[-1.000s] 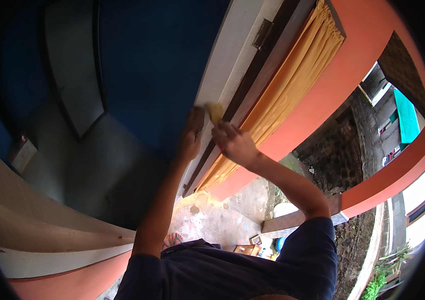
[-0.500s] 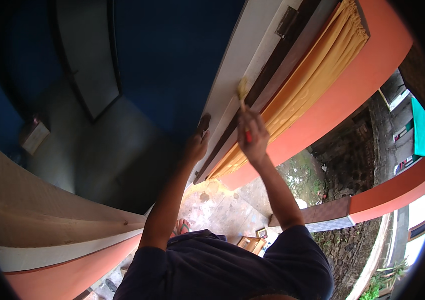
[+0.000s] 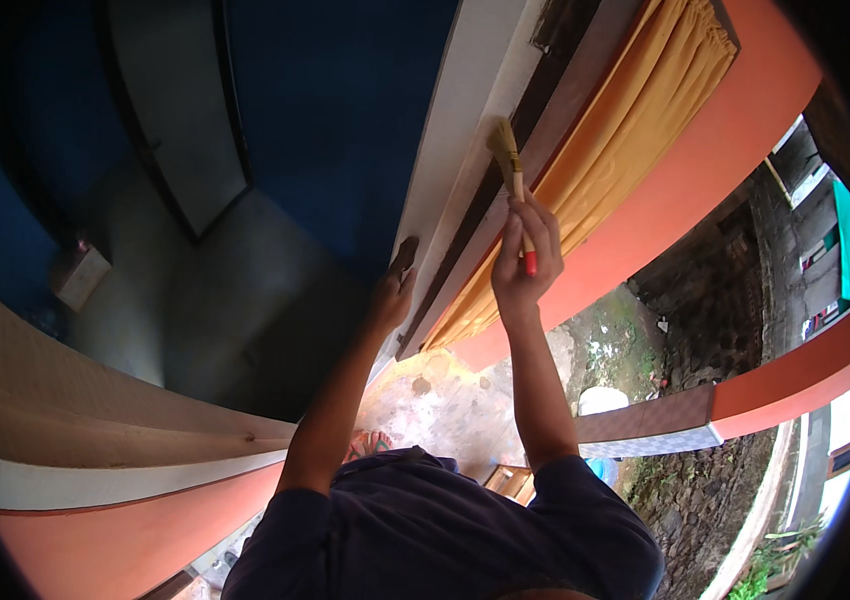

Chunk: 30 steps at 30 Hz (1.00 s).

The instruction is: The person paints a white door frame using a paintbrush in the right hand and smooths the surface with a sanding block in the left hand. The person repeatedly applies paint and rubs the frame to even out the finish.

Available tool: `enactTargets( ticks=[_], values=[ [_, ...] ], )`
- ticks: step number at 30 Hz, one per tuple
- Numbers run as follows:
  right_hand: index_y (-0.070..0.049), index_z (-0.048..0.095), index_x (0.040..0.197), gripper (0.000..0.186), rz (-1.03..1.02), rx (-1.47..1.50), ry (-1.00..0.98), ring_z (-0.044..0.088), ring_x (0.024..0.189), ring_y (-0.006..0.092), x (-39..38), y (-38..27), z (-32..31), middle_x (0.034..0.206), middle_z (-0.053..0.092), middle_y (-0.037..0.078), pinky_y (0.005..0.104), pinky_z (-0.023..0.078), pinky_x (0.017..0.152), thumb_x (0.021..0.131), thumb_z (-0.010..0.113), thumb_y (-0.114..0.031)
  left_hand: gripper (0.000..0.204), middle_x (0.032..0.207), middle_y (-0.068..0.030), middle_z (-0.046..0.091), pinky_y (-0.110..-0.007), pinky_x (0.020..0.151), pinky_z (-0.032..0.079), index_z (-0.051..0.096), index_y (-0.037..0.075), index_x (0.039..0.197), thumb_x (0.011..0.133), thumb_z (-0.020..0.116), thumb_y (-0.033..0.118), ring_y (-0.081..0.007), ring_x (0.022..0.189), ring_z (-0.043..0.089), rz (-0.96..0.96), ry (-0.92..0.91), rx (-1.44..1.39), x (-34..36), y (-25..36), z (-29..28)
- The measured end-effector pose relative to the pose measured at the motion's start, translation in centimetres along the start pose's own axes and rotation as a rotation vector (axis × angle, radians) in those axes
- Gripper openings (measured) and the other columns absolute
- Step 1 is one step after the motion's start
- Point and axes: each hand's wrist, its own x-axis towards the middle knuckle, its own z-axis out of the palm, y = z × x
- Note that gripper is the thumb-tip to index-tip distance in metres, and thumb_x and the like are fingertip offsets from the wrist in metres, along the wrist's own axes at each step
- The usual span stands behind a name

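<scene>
My right hand grips a paintbrush by its pale wooden handle, whose butt end is red. The yellowish bristles point away from me, over the pale door panel beside a dark strip. Whether the bristles touch the surface, I cannot tell. My left hand is lower on the door's edge, closed around a dark door handle. Some of its fingers are hidden.
Orange-yellow curtains hang right of the door, beside an orange wall. A dim room with blue walls opens to the left. Below me are a stained floor, a wooden item and a white container.
My right hand has drawn the paintbrush slightly right and toward me, with more of its bristles and handle showing. The left hand keeps its hold. The view has shifted slightly.
</scene>
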Motion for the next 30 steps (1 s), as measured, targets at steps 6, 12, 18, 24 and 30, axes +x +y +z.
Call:
enactTargets(
  ticks=[6,12,18,24,30],
  values=[
    [-0.004,0.064,0.11,0.02,0.157,-0.07,-0.353,0.07,0.086,0.0391,-15.3,3.5,2.4,0.101,0.067,0.018,0.044,0.058,0.067,0.092,0.068,0.0,0.051,0.163,-0.0169,0.042,-0.034,0.124,0.026,0.038,0.003,0.158,0.108,0.042,0.011,-0.0275,0.153,0.036,-0.069,0.05,0.08,-5.5,0.1,-1.7],
    [-0.001,0.074,0.103,0.015,0.467,0.044,-0.587,0.074,0.081,0.0383,-10.9,5.2,0.9,0.085,0.074,0.022,0.0424,0.059,0.073,0.098,0.065,-0.012,0.052,0.155,-0.0197,0.049,-0.034,0.119,0.031,0.039,0.0,0.157,0.111,0.042,0.024,-0.0279,0.143,0.046,-0.127,0.124,0.148,-11.1,-1.2,-3.7],
    [0.001,0.07,0.115,0.017,0.106,0.045,0.036,0.074,0.091,0.0248,0.4,-1.8,-1.1,0.105,0.072,0.017,0.0341,0.058,0.078,0.102,0.061,-0.004,0.047,0.105,-0.0149,0.065,-0.038,0.09,0.047,0.06,-0.006,0.123,0.11,0.048,0.037,-0.0239,0.1,0.063,-0.367,0.226,0.047,-15.7,-3.2,-4.3],
    [0.0,0.07,0.114,0.018,0.241,-0.128,-0.417,0.072,0.087,0.0378,-14.4,2.5,0.9,0.104,0.07,0.02,0.0417,0.059,0.073,0.098,0.064,-0.004,0.044,0.092,-0.0137,0.063,-0.04,0.082,0.048,0.061,-0.008,0.112,0.109,0.052,0.035,-0.0204,0.089,0.062,-0.208,0.342,0.019,-15.8,-0.8,-3.1],
    [0.0,0.073,0.106,0.015,0.463,-0.004,-0.408,0.074,0.08,0.0343,-14.9,3.4,-0.3,0.089,0.073,0.02,0.0385,0.059,0.072,0.099,0.067,-0.011,0.04,0.125,-0.0156,0.066,-0.035,0.1,0.045,0.057,-0.008,0.133,0.108,0.052,0.023,-0.02,0.116,0.061,-0.331,0.205,0.04,-16.7,-1.4,-3.8]
  ],
)
